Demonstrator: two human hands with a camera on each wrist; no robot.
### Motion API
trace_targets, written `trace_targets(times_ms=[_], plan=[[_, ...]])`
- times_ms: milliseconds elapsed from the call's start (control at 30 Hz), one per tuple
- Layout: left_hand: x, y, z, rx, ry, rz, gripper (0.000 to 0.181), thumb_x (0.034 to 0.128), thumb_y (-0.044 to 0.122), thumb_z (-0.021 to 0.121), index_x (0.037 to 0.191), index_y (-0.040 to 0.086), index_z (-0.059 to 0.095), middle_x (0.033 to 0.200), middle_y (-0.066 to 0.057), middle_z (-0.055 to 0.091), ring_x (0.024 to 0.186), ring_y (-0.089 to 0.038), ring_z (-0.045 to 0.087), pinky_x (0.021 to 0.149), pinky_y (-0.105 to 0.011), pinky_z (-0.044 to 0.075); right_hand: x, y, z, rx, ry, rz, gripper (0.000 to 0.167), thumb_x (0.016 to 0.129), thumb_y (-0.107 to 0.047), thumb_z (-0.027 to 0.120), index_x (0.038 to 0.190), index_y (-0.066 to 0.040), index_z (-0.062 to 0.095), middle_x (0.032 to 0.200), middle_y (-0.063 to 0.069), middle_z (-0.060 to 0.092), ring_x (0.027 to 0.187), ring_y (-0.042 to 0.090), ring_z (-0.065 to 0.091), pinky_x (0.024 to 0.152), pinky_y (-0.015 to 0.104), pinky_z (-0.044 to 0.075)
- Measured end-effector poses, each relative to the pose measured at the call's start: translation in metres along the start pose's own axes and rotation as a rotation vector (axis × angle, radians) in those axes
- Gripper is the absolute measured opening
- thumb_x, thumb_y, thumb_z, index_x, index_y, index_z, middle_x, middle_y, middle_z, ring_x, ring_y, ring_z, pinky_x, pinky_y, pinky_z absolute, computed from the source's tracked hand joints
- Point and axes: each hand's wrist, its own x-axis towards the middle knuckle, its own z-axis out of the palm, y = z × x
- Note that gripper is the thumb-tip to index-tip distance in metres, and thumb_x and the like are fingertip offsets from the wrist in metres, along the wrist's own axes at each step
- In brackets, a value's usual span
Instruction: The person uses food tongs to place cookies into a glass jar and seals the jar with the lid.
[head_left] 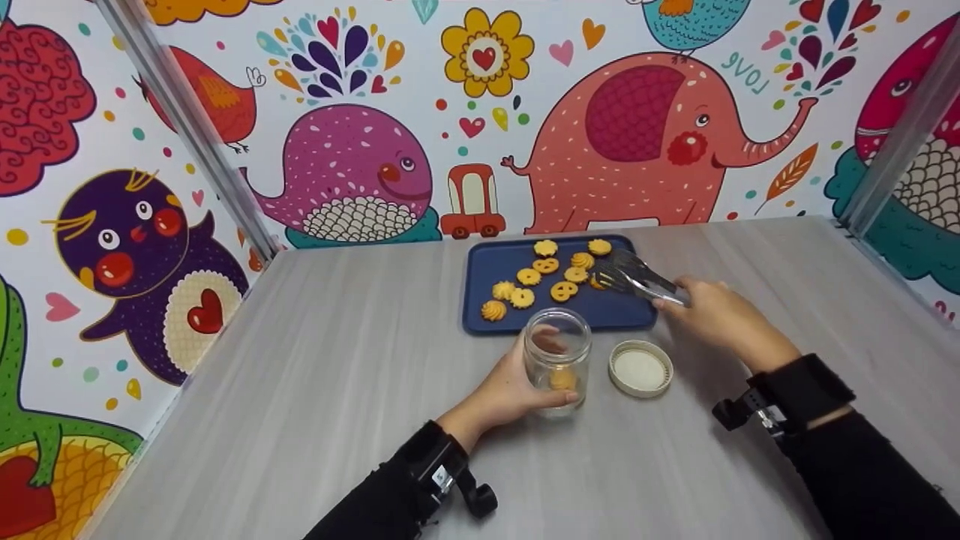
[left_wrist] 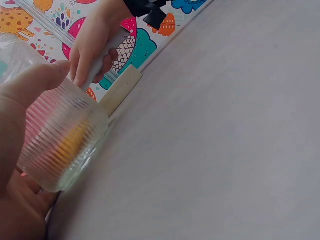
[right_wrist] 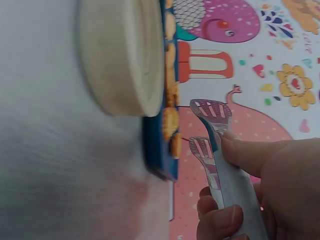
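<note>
My left hand [head_left: 504, 391] grips a clear glass jar [head_left: 559, 341] with its mouth uncovered. Inside, low in the jar, lies a golden cookie [head_left: 562, 377], which shows as a yellow blur in the left wrist view. My right hand [head_left: 721, 319] holds metal tongs [head_left: 651, 283] over the right side of a blue tray [head_left: 480, 274]. Their two slotted heads stand apart in the right wrist view, with no cookie visible between them [right_wrist: 212, 117]. Several cookies, some flower-shaped, some swirled, some like pretzels [head_left: 564, 291], lie spread on the tray.
A round cream lid [head_left: 640, 369] lies on the table [head_left: 337, 360] right of the jar, in front of the tray. Behind the table rises a wall printed with cartoon animals [head_left: 630, 142]. Metal posts [head_left: 202, 135] stand at the back corners.
</note>
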Motion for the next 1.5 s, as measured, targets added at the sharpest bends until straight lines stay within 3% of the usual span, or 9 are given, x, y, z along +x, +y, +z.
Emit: trace_targets(times_ms=[167,433,667,833,1067,1500], plan=[[0.000,0.000,0.000,-0.016,0.004,-0.004,0.083,0.0790,0.016,0.096,0.146,0.022,0.047,0.134,0.004,0.064,0.127,-0.013,0.061,0.118,-0.042,0.039,0.009,0.002,0.013,-0.011,0.015,0.002,0.053,0.105,-0.038,0.065,0.126,0.010,0.061,0.087,0.017,0.062,0.081,0.035,0.059,0.066,0.046,0.046],[0.001,0.000,0.000,-0.021,0.004,-0.008,0.085,0.0786,0.016,0.096,0.147,0.022,0.046,0.135,0.003,0.063,0.127,-0.014,0.061,0.116,-0.040,0.042,0.018,0.002,0.022,-0.003,0.010,0.041,0.053,0.106,-0.040,0.064,0.125,0.010,0.061,0.093,0.020,0.064,0.082,0.035,0.060,0.067,0.046,0.047],[0.001,-0.003,0.000,-0.035,-0.008,0.008,0.083,0.0802,0.013,0.094,0.147,0.016,0.045,0.136,-0.002,0.062,0.127,-0.016,0.060,0.115,-0.039,0.041,0.023,-0.001,0.024,-0.035,-0.019,0.074,0.064,0.105,-0.042,0.063,0.140,0.011,0.054,0.113,0.032,0.066,0.098,0.043,0.063,0.083,0.061,0.050],[0.001,-0.002,0.001,-0.034,-0.005,0.005,0.084,0.0792,0.014,0.095,0.147,0.018,0.046,0.135,0.001,0.062,0.126,-0.015,0.061,0.115,-0.038,0.042,0.027,-0.004,0.026,-0.072,-0.032,0.083,0.066,0.106,-0.044,0.062,0.142,0.011,0.053,0.119,0.035,0.067,0.107,0.049,0.065,0.089,0.065,0.051],[0.000,-0.001,0.000,-0.013,-0.001,0.000,0.084,0.0792,0.017,0.095,0.147,0.021,0.046,0.134,0.005,0.063,0.126,-0.013,0.061,0.116,-0.040,0.041,0.026,-0.002,0.026,-0.098,-0.021,0.052,0.061,0.106,-0.041,0.065,0.136,0.011,0.056,0.110,0.032,0.068,0.101,0.048,0.066,0.085,0.064,0.051],[-0.001,-0.001,-0.002,-0.005,-0.009,-0.011,0.083,0.0800,0.018,0.095,0.147,0.021,0.046,0.135,0.005,0.063,0.128,-0.013,0.060,0.118,-0.042,0.039,0.008,-0.003,0.015,-0.098,-0.077,0.015,0.058,0.106,-0.033,0.067,0.134,0.015,0.055,0.111,0.034,0.066,0.101,0.047,0.063,0.091,0.064,0.051]])
